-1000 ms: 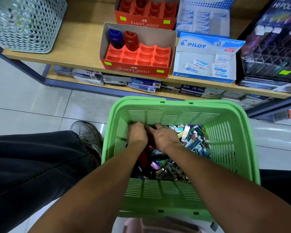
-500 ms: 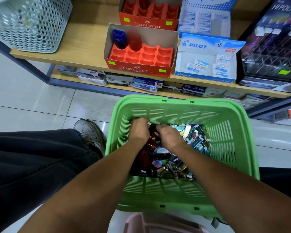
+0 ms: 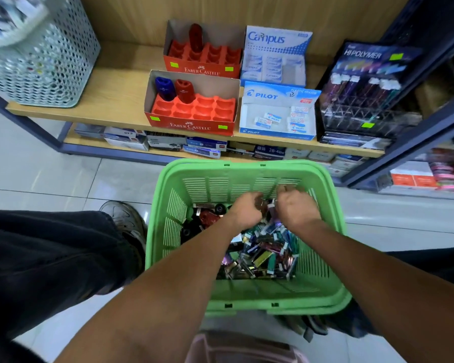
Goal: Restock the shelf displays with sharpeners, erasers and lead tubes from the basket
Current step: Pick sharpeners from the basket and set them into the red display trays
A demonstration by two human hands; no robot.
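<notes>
Green basket [image 3: 333,231] is holding both hands: left hand [image 3: 247,209] and right hand [image 3: 295,208] curling fingers over small items; grip unclear. Two sharpeners [image 3: 174,89] are standing in the front tray [image 3: 192,124].

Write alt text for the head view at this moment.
Both hands, left hand and right hand, dig into a green basket of small stationery on the floor. Beyond it, a shelf holds a near-empty Faber-Castell sharpener tray and a Pilot eraser box.
</notes>
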